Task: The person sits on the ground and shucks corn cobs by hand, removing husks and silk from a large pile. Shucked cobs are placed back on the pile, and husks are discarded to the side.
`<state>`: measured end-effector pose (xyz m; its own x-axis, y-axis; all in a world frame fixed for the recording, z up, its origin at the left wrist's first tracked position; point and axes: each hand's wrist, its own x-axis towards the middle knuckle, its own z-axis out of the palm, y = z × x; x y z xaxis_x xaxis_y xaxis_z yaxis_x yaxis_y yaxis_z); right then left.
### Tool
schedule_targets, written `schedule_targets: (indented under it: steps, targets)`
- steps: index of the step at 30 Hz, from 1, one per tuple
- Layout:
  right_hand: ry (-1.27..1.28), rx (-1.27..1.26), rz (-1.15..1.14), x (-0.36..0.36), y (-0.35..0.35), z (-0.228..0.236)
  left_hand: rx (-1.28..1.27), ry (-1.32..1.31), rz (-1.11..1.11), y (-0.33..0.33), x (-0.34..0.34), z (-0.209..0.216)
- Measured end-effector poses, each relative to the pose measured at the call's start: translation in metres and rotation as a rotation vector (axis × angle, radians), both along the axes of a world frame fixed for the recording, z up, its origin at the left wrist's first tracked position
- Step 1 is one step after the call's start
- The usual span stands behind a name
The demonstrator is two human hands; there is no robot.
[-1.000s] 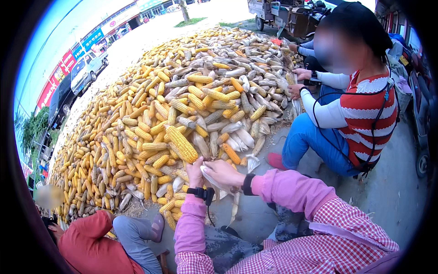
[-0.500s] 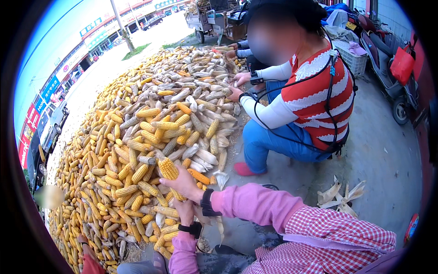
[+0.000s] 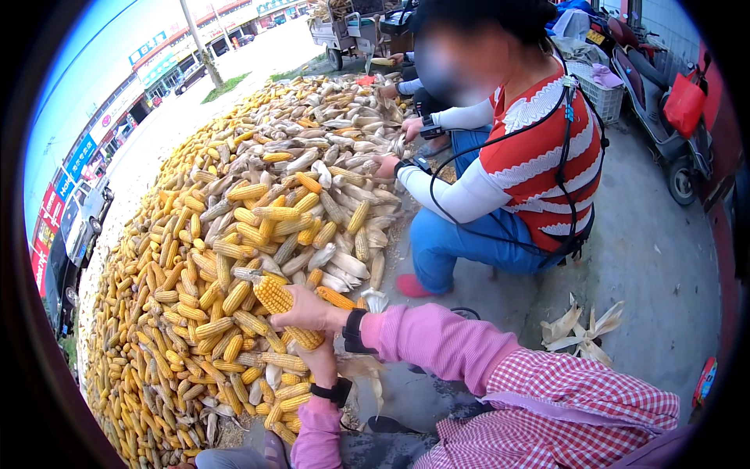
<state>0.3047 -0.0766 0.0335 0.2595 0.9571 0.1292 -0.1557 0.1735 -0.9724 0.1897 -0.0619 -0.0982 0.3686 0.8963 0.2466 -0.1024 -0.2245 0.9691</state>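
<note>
A yellow ear of corn [image 3: 273,295], husked, is held above the near part of a big corn heap. Across its middle my right hand [image 3: 303,310] is closed, thumb and fingers around the kernels. My left hand [image 3: 319,361] is closed at the ear's lower end, just below the right; most of its fingers are hidden behind the ear and palm. Pale dry husk [image 3: 361,366] hangs beside the left wrist. Around my hands lie bare yellow ears [image 3: 234,324], with pale husk-covered ears [image 3: 348,264] beyond them.
A co-worker in a red and white striped top [image 3: 539,156] crouches at the heap's right side, hands on husked ears. Loose husks [image 3: 582,332] lie on the concrete. A scooter [image 3: 656,102] and a white crate [image 3: 598,94] stand at far right, a cargo tricycle [image 3: 344,31] at the back.
The ear and my right hand have shifted slightly left and down in the picture. A red-sleeved arm at the lower left has left view. The co-worker's hands have moved slightly.
</note>
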Motion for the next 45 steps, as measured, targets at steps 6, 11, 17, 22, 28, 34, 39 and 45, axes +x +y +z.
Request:
schedule_targets:
  steps: [6,11,17,22,28,34,39,45]
  targets:
    - [0.208,-0.152,0.168,0.024,0.01,-0.012,0.278,0.37,-0.247,-0.008,-0.01,0.025]
    - [-0.084,-0.175,0.225,0.017,-0.006,-0.004,0.414,0.514,-0.533,-0.038,-0.021,0.024]
    - [-0.259,-0.213,-0.107,0.013,0.008,-0.013,0.444,0.693,-0.487,-0.011,-0.017,0.028]
    - [-0.195,-0.154,-0.336,0.008,0.004,-0.002,0.41,0.65,-0.401,-0.001,-0.014,0.029]
    - [-0.259,-0.15,-0.491,0.004,0.001,0.004,0.367,0.602,-0.289,0.007,-0.021,0.039]
    - [-0.087,-0.034,-0.483,0.001,0.0,0.005,0.017,0.409,-0.231,0.021,-0.028,0.033]
    - [-0.097,-0.028,-0.488,0.0,-0.003,0.002,0.17,0.266,-0.203,0.017,-0.027,0.048]
    - [0.003,0.082,-0.415,-0.006,0.0,0.0,0.153,0.324,-0.102,0.02,-0.035,0.046]
